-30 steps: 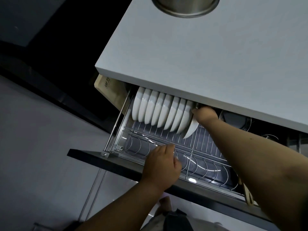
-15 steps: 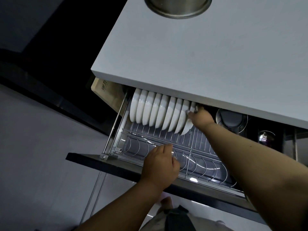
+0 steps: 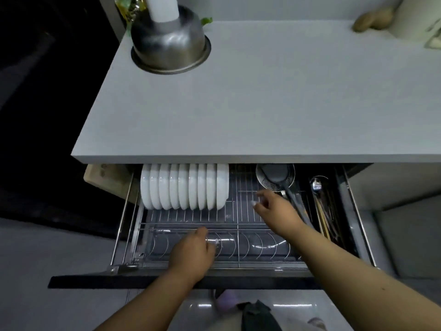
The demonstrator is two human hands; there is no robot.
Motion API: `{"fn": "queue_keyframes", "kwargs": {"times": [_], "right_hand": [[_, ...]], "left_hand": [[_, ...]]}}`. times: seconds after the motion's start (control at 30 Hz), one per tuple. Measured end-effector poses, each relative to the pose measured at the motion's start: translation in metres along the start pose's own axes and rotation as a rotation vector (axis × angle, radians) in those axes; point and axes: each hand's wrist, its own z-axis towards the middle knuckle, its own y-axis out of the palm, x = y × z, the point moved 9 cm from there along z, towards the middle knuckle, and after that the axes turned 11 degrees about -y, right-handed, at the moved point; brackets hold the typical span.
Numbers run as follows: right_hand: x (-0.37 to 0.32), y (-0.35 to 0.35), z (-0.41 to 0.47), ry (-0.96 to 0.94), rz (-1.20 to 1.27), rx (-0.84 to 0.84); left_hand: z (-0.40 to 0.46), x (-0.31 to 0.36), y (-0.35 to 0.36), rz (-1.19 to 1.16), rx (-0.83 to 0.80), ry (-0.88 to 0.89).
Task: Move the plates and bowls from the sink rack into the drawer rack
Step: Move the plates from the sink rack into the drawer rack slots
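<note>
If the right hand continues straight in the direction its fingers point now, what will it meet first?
Probably the white plates. The right hand hangs open above the drawer rack, fingers pointing left and slightly back, with only bare wires between. Depth is unclear; it may pass above them.

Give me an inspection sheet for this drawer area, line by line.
Surface: grey countertop overhangs the open drawer rack.
Job's things: row of white plates stands on edge at the rack's back left; front slots hold nothing.
Clutter: upturned steel bowl on the counter; ladle and utensils at the drawer's right.
Hands: left hand rests on the front wires; right hand hovers above the rack, holding nothing.
Cables: nothing seen.
Surroundings: wooden board left of the drawer; pale floor below.
</note>
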Motion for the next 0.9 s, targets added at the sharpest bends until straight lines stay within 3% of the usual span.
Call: {"fn": "queue_keyframes", "kwargs": {"times": [0.2, 0.63, 0.9], "right_hand": [[0.035, -0.077, -0.054, 0.022, -0.037, 0.165], [0.178, -0.224, -0.216, 0.226, 0.045, 0.487], [0.280, -0.307, -0.325, 0.349, 0.103, 0.657]], "left_hand": [[0.001, 0.088, 0.028, 0.088, -0.134, 0.161], [-0.076, 0.323, 0.087, 0.159, -0.152, 0.510], [-0.151, 0.471, 0.160, 0.156, -0.143, 0.733]]}}
